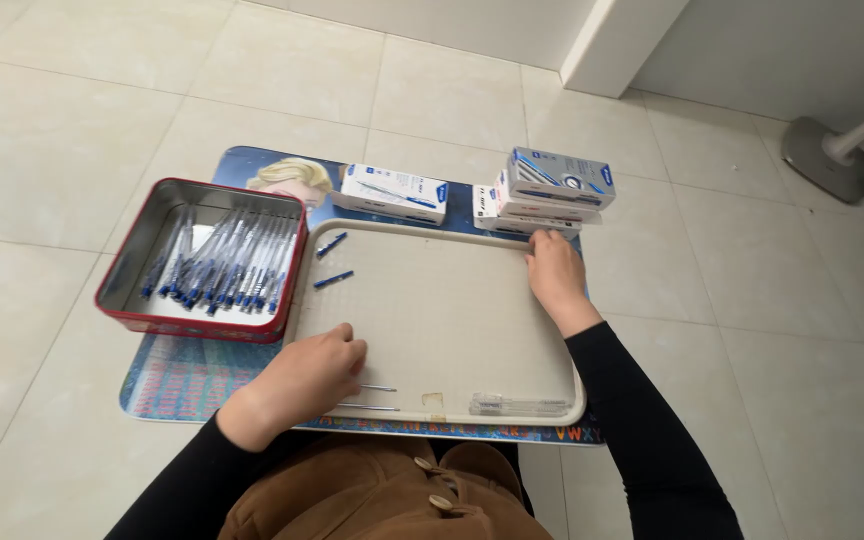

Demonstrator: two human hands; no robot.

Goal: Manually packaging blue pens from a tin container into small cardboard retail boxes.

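My left hand (307,372) is closed over thin metal refills (377,388), light, slippery, best pinched mid-shaft, while my right hand (555,272) rests fingers-together against the stacked pen boxes (552,190).

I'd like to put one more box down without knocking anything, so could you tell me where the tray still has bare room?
The middle of the tray is bare, bordered by the left hand, the right hand and the clear pens at the near rim. It is crowded at the far left corner, with two blue caps, and beyond the far rim, where pen boxes stack.
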